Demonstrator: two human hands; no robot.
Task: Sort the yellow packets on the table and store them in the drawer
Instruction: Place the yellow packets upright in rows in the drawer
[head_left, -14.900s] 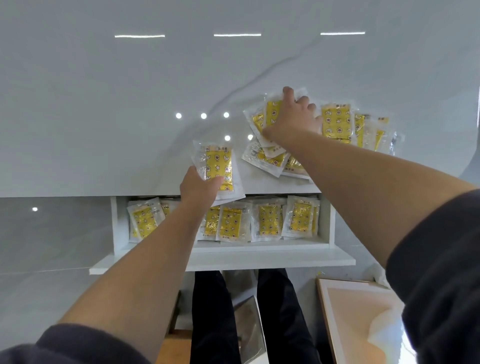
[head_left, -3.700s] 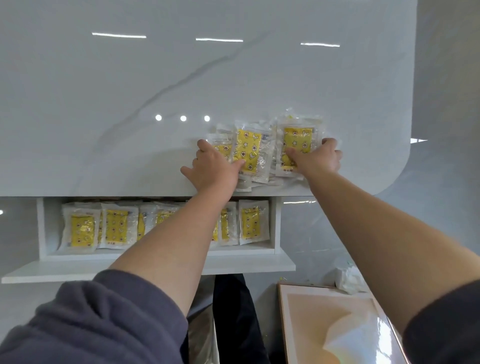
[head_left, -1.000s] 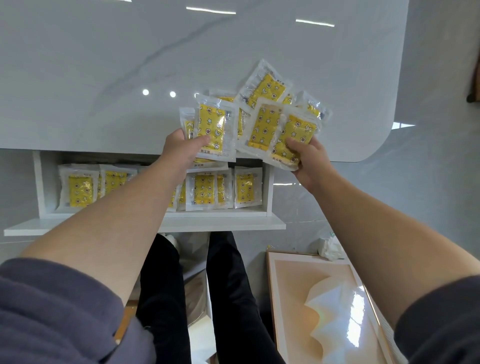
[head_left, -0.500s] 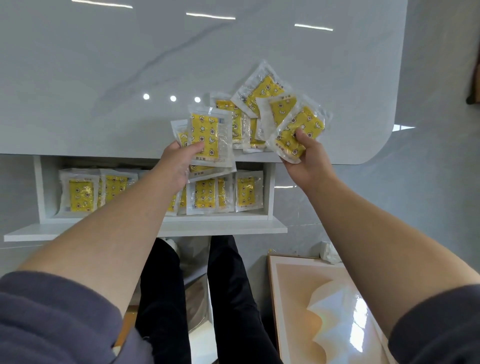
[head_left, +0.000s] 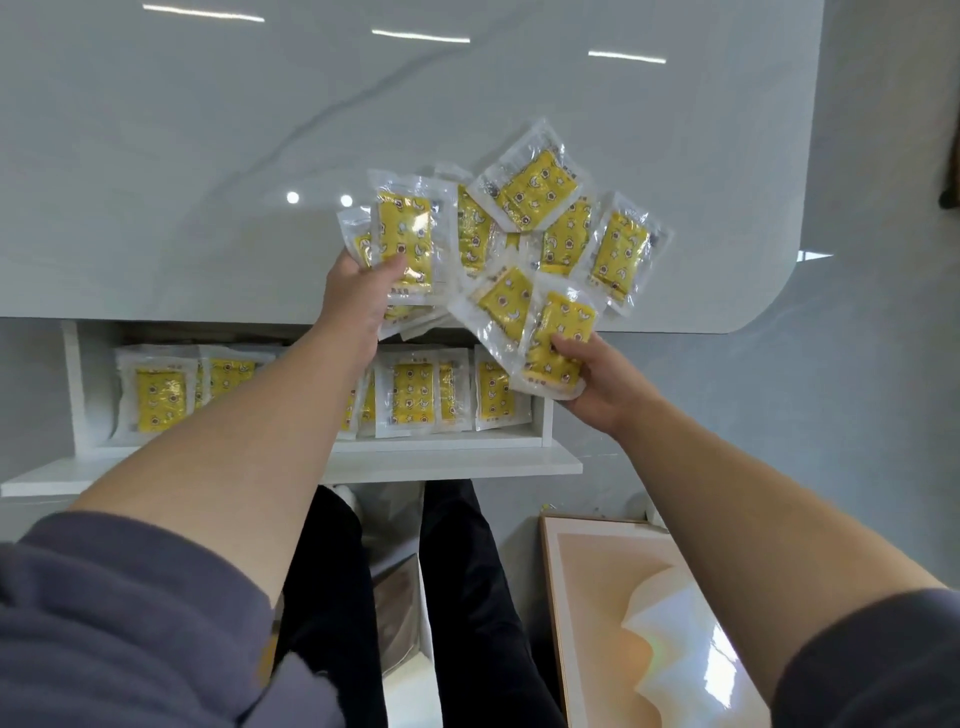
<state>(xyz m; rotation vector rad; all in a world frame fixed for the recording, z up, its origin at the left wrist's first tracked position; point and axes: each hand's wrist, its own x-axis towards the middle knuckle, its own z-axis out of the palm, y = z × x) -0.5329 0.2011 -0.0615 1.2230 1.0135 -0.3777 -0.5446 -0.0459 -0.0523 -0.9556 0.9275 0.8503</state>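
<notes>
The white veined table (head_left: 234, 156) filled the top of the view. Under its near edge the white drawer (head_left: 322, 460) stood pulled out, a row of stored packets (head_left: 156, 400) upright along its back. Up over that edge, a loose fan of yellow packets (head_left: 535, 195) splayed out from the right hand (head_left: 597, 382), thumb clamped on the lowest ones. The left hand (head_left: 356, 293) gripped a tidier stack (head_left: 402, 239), thumb across its face. Whether the topmost packets touched the table, I couldn't tell. By the look of it, gathering was done and squaring-up was in hand. The next move would call for closing the fan into the stack, then lowering it into the drawer beside the stored row without shedding a slippery packet.
</notes>
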